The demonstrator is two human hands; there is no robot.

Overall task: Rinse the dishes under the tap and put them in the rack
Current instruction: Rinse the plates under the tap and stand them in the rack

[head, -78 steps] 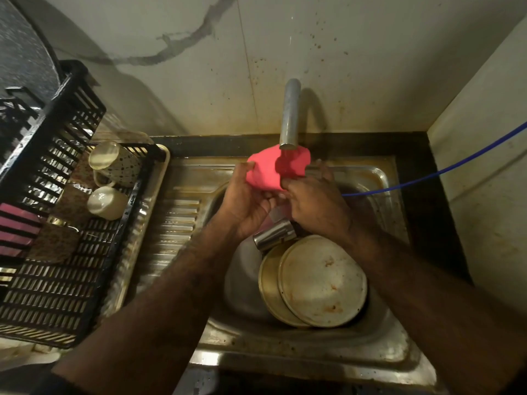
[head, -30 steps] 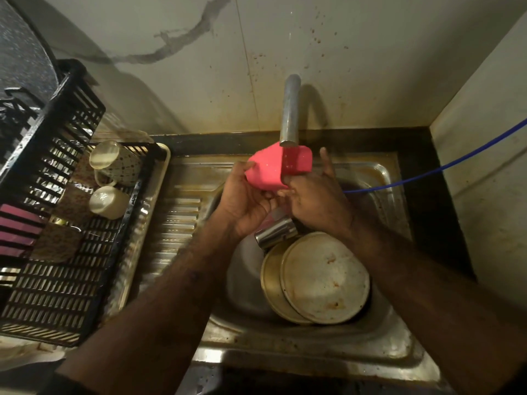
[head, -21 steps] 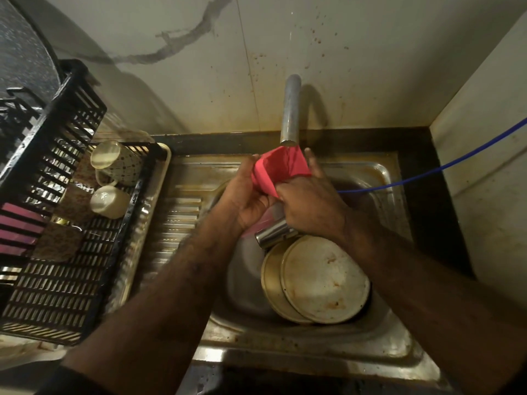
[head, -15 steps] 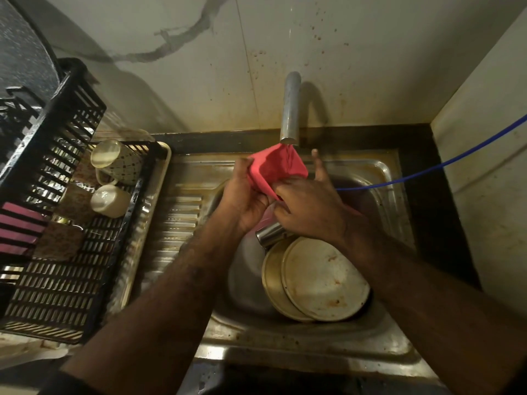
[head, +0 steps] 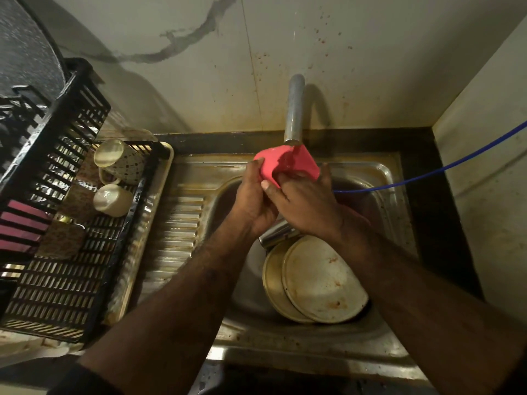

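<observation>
Rinse step in progress: pink cup [head: 286, 163] is held right under the tap [head: 293, 109] spout, over the sink [head: 382, 178] basin, on its side w/ mouth facing roughly left. Left hand [head: 253, 201] grips the cup's left/rim side, fingers curled round it; right hand [head: 302, 203] wraps it from the right/underside, thumb across the front. Both grasping the cup, neither free. To do it well, imo: keep rotating so water hits inside + rim, rub w/ thumb where residue sits, tip mouth down to drain before moving, keep it low over the basin to limit splash. Then one-hand carry left to the black rack [head: 65, 229], mouth down next to the two mugs [head: 114, 181] already there. Cup prob wet/slippery, so firm grip on transfer. Still queued in sink: steel tumbler [head: 278, 232] and stacked plates [head: 316, 280], visibly soiled. Vs 2.6 s ago: cup stays under the spout but has been turned in the hands; right thumb now lies over its front, left hand sits higher on its side. Rack contents, tumbler, plates unchanged.
</observation>
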